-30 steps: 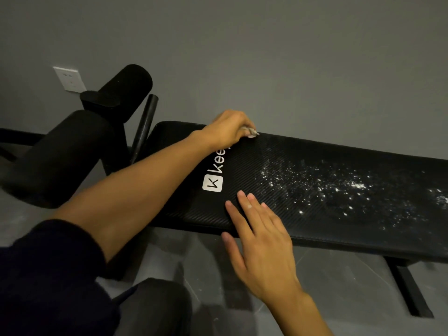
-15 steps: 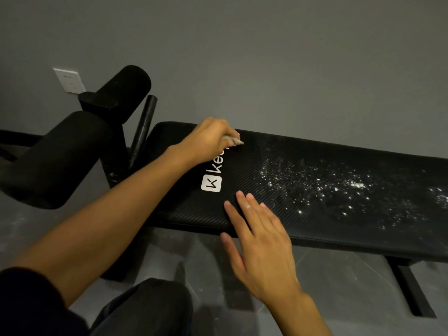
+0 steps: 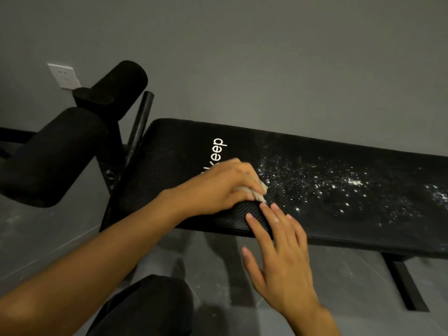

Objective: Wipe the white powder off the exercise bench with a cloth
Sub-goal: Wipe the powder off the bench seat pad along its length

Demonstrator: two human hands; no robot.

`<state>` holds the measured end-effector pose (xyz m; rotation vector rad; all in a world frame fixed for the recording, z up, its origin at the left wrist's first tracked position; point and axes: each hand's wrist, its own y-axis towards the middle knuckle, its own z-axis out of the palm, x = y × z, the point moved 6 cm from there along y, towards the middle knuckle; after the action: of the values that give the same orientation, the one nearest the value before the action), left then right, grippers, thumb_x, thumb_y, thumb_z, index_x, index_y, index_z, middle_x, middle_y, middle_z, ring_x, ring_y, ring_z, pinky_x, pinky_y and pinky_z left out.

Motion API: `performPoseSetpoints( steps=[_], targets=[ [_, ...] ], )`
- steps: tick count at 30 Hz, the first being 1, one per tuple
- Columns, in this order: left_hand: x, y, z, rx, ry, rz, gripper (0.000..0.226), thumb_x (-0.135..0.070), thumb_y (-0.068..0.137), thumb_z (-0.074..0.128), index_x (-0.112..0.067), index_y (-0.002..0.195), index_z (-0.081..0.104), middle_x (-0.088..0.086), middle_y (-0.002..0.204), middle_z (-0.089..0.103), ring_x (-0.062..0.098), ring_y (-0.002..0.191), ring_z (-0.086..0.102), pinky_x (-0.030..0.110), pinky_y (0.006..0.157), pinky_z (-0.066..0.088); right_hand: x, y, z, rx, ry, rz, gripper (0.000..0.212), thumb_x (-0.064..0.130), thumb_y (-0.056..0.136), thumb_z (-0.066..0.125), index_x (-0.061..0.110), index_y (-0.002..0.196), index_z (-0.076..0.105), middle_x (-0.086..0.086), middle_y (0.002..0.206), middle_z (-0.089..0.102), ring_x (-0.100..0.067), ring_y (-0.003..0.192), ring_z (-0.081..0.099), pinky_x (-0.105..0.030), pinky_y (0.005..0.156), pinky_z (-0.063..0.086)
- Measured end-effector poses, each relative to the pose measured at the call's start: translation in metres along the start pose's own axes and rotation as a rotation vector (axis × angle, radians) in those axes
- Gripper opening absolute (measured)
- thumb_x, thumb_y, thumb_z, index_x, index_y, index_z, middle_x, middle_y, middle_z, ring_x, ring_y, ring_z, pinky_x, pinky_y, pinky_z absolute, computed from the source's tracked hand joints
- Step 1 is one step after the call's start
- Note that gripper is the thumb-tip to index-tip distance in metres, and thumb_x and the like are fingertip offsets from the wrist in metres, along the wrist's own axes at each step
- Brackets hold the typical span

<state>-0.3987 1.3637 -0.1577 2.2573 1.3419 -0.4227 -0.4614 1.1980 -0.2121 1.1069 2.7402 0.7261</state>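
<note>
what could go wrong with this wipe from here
The cloth is a small wad in the left hand, so it may smear the white powder along the ribbed bench rather than lift it. A stroke toward the near edge could spill powder onto the floor. The right hand rests beside the cloth and may block it.
</note>
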Motion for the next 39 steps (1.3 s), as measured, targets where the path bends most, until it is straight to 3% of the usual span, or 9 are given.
performPoseSetpoints(
  steps=[2,6,13,18,23,31,35,37,39],
  targets=[
    [-0.002,0.001,0.004,-0.01,0.006,0.011,0.023,-0.03,0.097,0.065,-0.029,0.118,0.074,-0.012,0.118,0.065,0.004,0.106,0.054,0.022,0.098,0.042,-0.002,0.0,0.0,-0.008,-0.01,-0.013,0.056,0.042,0.097,0.052,0.018,0.147,0.044,-0.014,0.155,0.041,-0.03,0.149,0.031,-0.049,0.118,0.029],
    [0.022,0.015,-0.007,-0.151,0.052,-0.173,0.024,-0.031,0.096,0.064,-0.031,0.119,0.073,-0.012,0.119,0.065,0.007,0.11,0.057,0.037,0.099,0.048,-0.001,-0.002,0.0,-0.018,-0.018,-0.013,0.056,0.04,0.097,0.053,0.018,0.148,0.044,-0.013,0.157,0.039,-0.029,0.15,0.029,-0.049,0.118,0.029],
    [-0.006,-0.006,-0.002,0.103,-0.039,-0.011,0.022,-0.033,0.095,0.067,-0.034,0.115,0.075,-0.02,0.117,0.064,0.0,0.108,0.053,0.013,0.098,0.037,-0.001,-0.001,0.001,-0.049,-0.006,0.005,0.05,0.035,0.099,0.051,0.017,0.145,0.049,-0.013,0.154,0.043,-0.028,0.15,0.03,-0.048,0.118,0.029],
    [0.017,0.011,-0.012,-0.098,0.088,-0.143,0.021,-0.031,0.095,0.066,-0.032,0.114,0.074,-0.014,0.121,0.066,0.005,0.109,0.056,0.035,0.1,0.047,-0.001,0.0,0.001,-0.072,-0.004,0.018,0.052,0.028,0.095,0.059,0.018,0.145,0.048,-0.014,0.154,0.043,-0.029,0.148,0.032,-0.047,0.118,0.027],
    [-0.008,-0.002,0.008,0.021,-0.014,-0.029,0.022,-0.031,0.095,0.067,-0.035,0.116,0.074,-0.02,0.117,0.062,0.002,0.107,0.049,0.016,0.095,0.037,-0.004,-0.003,0.003,-0.107,-0.023,0.02,0.061,0.02,0.087,0.063,0.022,0.146,0.045,-0.015,0.15,0.046,-0.032,0.146,0.035,-0.049,0.118,0.026],
    [-0.016,-0.013,0.005,0.123,-0.005,0.023,0.022,-0.033,0.095,0.063,-0.034,0.114,0.074,-0.02,0.115,0.063,-0.002,0.103,0.047,0.014,0.095,0.037,-0.004,-0.005,0.012,-0.144,-0.036,0.069,0.064,0.023,0.081,0.058,0.036,0.142,0.045,-0.017,0.144,0.044,-0.036,0.142,0.038,-0.049,0.12,0.017],
    [0.006,0.023,-0.006,-0.037,0.102,-0.151,0.022,-0.03,0.096,0.064,-0.032,0.116,0.074,-0.013,0.119,0.065,-0.002,0.097,0.049,0.015,0.092,0.039,-0.004,-0.006,0.01,-0.146,-0.043,0.069,0.065,0.022,0.08,0.059,0.036,0.142,0.044,-0.016,0.144,0.044,-0.036,0.141,0.039,-0.048,0.119,0.017],
    [0.015,0.031,-0.011,-0.108,0.185,-0.239,0.023,-0.032,0.097,0.064,-0.031,0.118,0.072,-0.009,0.121,0.064,0.007,0.105,0.052,0.029,0.093,0.046,-0.004,-0.006,0.01,-0.136,-0.035,0.073,0.066,0.022,0.08,0.058,0.036,0.143,0.044,-0.016,0.144,0.044,-0.035,0.142,0.039,-0.048,0.119,0.018],
    [0.007,0.03,-0.005,-0.047,0.17,-0.174,0.022,-0.033,0.096,0.066,-0.033,0.116,0.073,-0.012,0.119,0.063,0.007,0.105,0.051,0.032,0.094,0.046,-0.004,-0.006,0.01,-0.124,-0.022,0.075,0.066,0.021,0.08,0.057,0.035,0.144,0.043,-0.016,0.145,0.045,-0.034,0.142,0.038,-0.048,0.119,0.019]
  ],
)
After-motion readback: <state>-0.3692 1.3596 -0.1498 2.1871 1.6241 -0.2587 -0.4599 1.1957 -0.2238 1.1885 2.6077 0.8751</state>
